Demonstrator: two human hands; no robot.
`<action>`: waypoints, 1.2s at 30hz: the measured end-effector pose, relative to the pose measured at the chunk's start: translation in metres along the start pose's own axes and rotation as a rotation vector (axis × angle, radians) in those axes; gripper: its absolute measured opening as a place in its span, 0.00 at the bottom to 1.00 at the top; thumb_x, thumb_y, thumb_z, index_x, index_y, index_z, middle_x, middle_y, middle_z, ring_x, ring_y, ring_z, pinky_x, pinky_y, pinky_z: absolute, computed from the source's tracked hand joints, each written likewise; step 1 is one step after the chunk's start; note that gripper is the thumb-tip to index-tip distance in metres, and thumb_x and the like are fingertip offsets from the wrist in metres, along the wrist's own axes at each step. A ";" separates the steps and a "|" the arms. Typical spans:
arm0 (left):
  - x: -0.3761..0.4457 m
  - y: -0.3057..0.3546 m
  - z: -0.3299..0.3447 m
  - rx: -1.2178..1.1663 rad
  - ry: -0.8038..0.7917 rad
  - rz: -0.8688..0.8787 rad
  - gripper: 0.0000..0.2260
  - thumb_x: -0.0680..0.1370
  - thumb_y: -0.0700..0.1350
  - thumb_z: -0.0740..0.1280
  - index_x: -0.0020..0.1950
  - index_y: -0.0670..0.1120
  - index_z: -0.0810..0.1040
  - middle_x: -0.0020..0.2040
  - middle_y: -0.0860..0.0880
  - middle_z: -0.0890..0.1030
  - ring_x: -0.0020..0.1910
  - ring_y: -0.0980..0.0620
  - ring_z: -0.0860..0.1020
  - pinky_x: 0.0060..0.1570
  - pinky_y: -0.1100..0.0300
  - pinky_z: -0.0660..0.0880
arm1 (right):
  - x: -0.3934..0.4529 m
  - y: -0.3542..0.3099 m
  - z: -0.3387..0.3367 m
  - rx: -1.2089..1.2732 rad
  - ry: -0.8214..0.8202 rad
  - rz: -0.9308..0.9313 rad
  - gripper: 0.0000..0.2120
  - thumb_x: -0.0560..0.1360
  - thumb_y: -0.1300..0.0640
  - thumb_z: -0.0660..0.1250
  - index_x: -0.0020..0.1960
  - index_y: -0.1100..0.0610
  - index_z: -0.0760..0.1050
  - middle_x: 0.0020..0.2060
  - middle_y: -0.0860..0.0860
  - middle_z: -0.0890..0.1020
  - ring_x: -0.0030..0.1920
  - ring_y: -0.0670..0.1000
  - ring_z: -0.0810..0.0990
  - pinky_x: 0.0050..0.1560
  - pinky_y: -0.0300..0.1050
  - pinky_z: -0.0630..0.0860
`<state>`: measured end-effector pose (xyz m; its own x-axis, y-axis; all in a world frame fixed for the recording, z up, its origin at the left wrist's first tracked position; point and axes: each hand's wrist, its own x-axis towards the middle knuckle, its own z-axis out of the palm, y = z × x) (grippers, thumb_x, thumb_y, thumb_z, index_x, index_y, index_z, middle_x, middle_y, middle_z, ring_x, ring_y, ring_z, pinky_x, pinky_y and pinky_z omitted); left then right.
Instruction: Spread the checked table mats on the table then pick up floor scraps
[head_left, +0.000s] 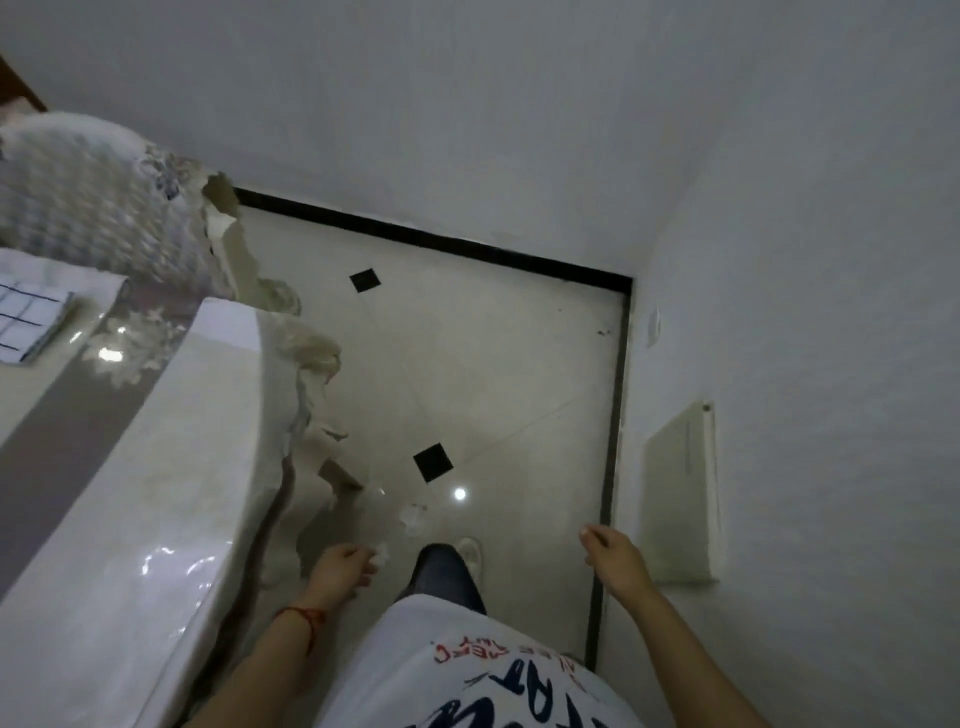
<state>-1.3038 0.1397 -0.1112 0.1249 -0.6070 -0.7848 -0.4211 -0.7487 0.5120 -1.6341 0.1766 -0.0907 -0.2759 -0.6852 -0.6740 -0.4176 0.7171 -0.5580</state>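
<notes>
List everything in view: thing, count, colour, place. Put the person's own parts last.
Checked table mat: one, white with dark lines, on the table at far left.
Table: one, glossy cream and grey, left side.
Chair cover: one, pale patterned fabric, behind the table.
Floor scraps: a small white crumpled bit, on the tiles ahead of the shoe.
Black tile insets: two, on the cream floor.
Wall panel: one, cream, low on the right wall.
Shoe: one, white, on the floor.
Left hand: pinches a white scrap.
Right hand: relaxed, holds nothing.
</notes>
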 end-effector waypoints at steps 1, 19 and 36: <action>0.014 0.022 -0.004 0.001 -0.012 0.013 0.10 0.79 0.41 0.60 0.43 0.38 0.76 0.42 0.41 0.78 0.36 0.51 0.74 0.37 0.62 0.69 | 0.011 -0.012 -0.005 -0.009 -0.005 -0.005 0.15 0.79 0.55 0.57 0.57 0.65 0.75 0.50 0.59 0.79 0.52 0.58 0.78 0.54 0.45 0.71; 0.174 0.252 -0.005 -0.178 0.092 -0.094 0.10 0.79 0.43 0.59 0.54 0.38 0.75 0.45 0.41 0.78 0.38 0.48 0.74 0.34 0.62 0.67 | 0.242 -0.170 -0.106 -0.092 -0.140 -0.040 0.15 0.80 0.54 0.57 0.60 0.62 0.73 0.54 0.54 0.77 0.55 0.57 0.77 0.60 0.48 0.71; 0.236 0.292 -0.051 -0.697 0.317 -0.340 0.08 0.78 0.43 0.59 0.41 0.43 0.72 0.32 0.47 0.74 0.30 0.51 0.70 0.31 0.64 0.64 | 0.426 -0.445 -0.077 -0.428 -0.418 -0.363 0.10 0.79 0.53 0.58 0.54 0.56 0.75 0.50 0.52 0.77 0.54 0.55 0.78 0.53 0.40 0.68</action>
<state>-1.3519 -0.2357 -0.1290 0.4353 -0.2864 -0.8535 0.3238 -0.8348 0.4453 -1.6327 -0.4440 -0.0922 0.2656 -0.7042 -0.6584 -0.7482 0.2802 -0.6015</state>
